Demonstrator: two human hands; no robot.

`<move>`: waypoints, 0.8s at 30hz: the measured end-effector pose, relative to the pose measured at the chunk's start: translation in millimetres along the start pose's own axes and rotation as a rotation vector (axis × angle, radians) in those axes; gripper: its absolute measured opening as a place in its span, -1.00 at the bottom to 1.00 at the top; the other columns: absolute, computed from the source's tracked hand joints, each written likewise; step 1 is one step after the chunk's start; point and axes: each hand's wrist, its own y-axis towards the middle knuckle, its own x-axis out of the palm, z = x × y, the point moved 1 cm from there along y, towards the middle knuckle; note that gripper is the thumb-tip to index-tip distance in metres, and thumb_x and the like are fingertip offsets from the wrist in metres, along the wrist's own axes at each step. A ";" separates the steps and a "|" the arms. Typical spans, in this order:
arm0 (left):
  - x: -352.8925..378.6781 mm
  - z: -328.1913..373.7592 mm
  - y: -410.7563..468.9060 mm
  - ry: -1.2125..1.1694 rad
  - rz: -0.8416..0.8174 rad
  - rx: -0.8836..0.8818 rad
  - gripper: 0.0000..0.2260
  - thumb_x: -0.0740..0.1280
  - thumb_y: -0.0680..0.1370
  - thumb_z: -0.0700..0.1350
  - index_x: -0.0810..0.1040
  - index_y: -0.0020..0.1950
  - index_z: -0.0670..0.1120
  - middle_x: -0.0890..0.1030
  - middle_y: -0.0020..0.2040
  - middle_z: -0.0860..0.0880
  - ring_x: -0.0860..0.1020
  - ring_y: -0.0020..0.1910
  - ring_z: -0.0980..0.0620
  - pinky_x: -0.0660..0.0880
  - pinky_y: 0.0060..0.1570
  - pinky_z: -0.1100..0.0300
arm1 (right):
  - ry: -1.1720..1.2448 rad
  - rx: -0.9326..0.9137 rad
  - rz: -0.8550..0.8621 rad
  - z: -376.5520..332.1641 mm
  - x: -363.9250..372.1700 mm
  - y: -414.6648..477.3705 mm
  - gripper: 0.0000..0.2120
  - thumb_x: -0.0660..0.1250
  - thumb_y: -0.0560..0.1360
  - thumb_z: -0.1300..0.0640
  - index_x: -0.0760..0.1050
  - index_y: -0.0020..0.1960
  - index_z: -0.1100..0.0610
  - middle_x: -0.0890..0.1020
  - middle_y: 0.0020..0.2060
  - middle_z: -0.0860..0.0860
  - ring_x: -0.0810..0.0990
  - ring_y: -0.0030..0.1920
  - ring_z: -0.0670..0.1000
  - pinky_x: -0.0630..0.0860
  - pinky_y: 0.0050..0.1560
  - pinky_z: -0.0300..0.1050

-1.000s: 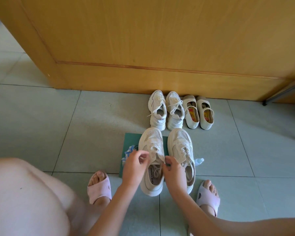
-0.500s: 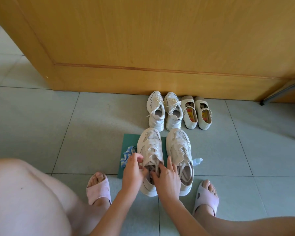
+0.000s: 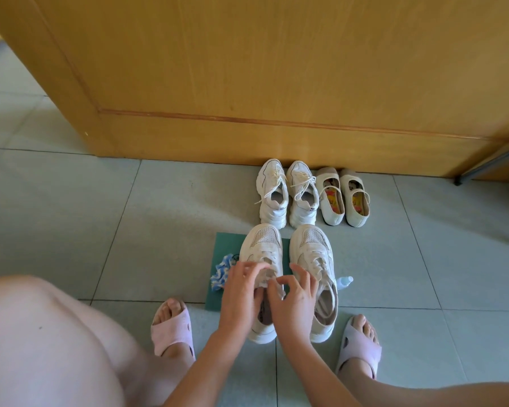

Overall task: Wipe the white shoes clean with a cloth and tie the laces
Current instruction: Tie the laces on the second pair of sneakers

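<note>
Both hands' fingers (image 3: pixel 279 282) pinch the left shoe's (image 3: pixel 262 254) laces, bare tile (image 3: pixel 159 230) leftward.

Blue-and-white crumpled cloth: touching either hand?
Apart. Head view shows green mat between the blue-and-white crumpled cloth and left hand; the right hand is farther.

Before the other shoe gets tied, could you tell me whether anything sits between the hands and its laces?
Nothing visible does. Both the left hand and right hand are over the left sneaker; the right sneaker stands right beside it, its laces uncovered. The blue cloth lies off to the left.
</note>
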 end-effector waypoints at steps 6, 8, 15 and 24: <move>-7.0 3.5 18.6 -0.079 -0.132 0.018 -0.82 0.30 0.56 -0.07 0.61 0.10 -0.06 0.47 0.08 0.06 0.46 0.08 0.14 0.35 -0.01 0.38 | 0.397 0.330 -0.278 -14.8 -17.9 15.9 -0.73 0.31 0.46 -0.13 0.64 -0.13 0.04 0.48 0.07 -0.09 0.24 0.24 0.01 0.20 0.33 -0.03; -11.0 6.6 21.8 -0.093 -0.156 -0.005 -0.82 0.28 0.57 -0.02 0.63 0.06 -0.03 0.52 0.03 0.09 0.46 0.05 0.15 0.40 0.02 0.28 | 0.493 0.284 -0.294 -20.4 -25.6 23.0 -0.65 0.33 0.37 -0.22 0.58 -0.32 0.06 0.56 -0.11 -0.05 0.42 0.11 0.09 0.35 0.23 0.05; -17.8 18.4 29.3 -0.348 -0.157 -0.077 -0.85 0.29 0.57 -0.09 0.63 -0.13 -0.05 0.61 -0.29 0.10 0.54 -0.30 0.26 0.39 -0.18 0.41 | 0.495 0.119 -0.228 -42.5 -59.1 60.5 -0.62 0.40 0.46 0.05 0.29 -0.39 0.13 0.29 -0.53 -0.09 0.20 -0.50 -0.14 0.21 -0.42 -0.30; -9.5 22.9 39.0 -0.293 -0.324 -0.042 -0.68 0.14 0.63 -0.10 0.50 -0.29 -0.07 0.55 -0.36 0.07 0.55 -0.29 0.16 0.39 -0.18 0.38 | 0.514 0.146 -0.231 -51.7 -53.2 89.4 -0.70 0.37 0.48 0.02 0.42 -0.26 0.22 0.41 -0.48 0.05 0.33 -0.50 -0.07 0.33 -0.43 -0.29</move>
